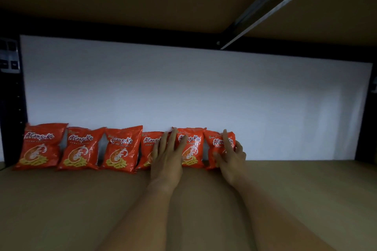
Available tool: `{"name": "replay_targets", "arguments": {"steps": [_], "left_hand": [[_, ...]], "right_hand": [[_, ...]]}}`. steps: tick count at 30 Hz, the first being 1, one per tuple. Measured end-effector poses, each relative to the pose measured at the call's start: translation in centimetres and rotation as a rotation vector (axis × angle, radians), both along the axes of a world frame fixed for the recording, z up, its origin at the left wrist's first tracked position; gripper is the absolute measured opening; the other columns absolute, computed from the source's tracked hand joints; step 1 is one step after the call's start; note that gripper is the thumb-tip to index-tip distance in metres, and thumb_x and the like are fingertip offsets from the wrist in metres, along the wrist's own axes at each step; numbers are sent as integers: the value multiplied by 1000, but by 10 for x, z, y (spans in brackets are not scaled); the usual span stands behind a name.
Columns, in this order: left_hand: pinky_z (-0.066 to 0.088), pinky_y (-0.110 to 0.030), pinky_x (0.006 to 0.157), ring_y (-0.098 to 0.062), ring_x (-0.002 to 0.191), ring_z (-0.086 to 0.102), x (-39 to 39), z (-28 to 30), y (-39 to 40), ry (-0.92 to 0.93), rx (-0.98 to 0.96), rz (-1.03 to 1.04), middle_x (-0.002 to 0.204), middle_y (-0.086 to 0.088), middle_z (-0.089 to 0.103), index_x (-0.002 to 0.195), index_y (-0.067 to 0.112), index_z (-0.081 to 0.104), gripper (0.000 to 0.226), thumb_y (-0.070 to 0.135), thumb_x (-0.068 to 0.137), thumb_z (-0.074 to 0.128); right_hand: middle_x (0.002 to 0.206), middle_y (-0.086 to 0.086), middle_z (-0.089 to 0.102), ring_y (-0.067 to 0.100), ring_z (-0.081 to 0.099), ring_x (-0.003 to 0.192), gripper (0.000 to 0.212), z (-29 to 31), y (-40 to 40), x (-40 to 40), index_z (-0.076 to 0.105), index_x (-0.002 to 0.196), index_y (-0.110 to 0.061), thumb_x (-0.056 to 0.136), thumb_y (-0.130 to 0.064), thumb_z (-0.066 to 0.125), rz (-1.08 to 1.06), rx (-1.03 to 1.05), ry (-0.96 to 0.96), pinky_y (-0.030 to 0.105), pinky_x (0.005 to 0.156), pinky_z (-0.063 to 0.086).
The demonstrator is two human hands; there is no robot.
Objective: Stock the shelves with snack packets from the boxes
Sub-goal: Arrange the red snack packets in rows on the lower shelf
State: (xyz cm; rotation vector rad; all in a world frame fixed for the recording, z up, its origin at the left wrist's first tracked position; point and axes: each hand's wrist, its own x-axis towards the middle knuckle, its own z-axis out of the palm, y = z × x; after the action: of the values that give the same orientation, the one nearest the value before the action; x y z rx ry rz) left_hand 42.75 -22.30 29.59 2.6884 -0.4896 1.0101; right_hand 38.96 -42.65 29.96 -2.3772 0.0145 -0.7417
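Several red prawn-cracker packets stand in a row against the white back wall (183,91) of a brown shelf (71,199). The leftmost packet (40,144) leans at the shelf's left end. My left hand (167,159) lies with straight, spread fingers across the fourth packet (148,144) and the fifth packet (192,149). My right hand (231,159) touches the front of the rightmost packet (218,142), fingers spread, index finger pointing up. Both hands cover the lower parts of those packets.
The shelf board runs on bare to the right of the last packet (295,179). A dark metal upright (12,108) bounds the left end. The shelf above has a metal brace (275,6) running diagonally overhead.
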Motion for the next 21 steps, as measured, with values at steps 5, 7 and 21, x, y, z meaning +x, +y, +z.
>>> {"name": "replay_targets", "arguments": {"steps": [5, 7, 21], "left_hand": [[-2, -45, 125, -18, 151, -23, -7, 5, 3, 0, -67, -75, 166, 3, -16, 157, 40, -7, 92, 17, 96, 58], [-5, -46, 124, -18, 150, -23, -14, 9, 9, -2, -65, -52, 166, 4, -18, 157, 37, -11, 93, 22, 95, 56], [15, -36, 122, -21, 150, -4, -13, 10, 42, 73, -213, -54, 165, 5, 8, 159, 26, 9, 84, 15, 95, 63]], "right_hand": [[160, 12, 5, 41, 19, 142, 79, -4, 1, 5, -5, 151, -52, 98, -44, 54, -8, -79, -17, 55, 113, 27], [161, 14, 0, 44, 18, 142, 76, -7, 1, 11, -7, 149, -53, 99, -48, 49, -29, -125, -4, 55, 114, 26], [162, 14, -11, 40, 14, 144, 85, -8, 1, 11, 3, 155, -44, 88, -69, 49, -235, -510, -166, 56, 107, 34]]}}
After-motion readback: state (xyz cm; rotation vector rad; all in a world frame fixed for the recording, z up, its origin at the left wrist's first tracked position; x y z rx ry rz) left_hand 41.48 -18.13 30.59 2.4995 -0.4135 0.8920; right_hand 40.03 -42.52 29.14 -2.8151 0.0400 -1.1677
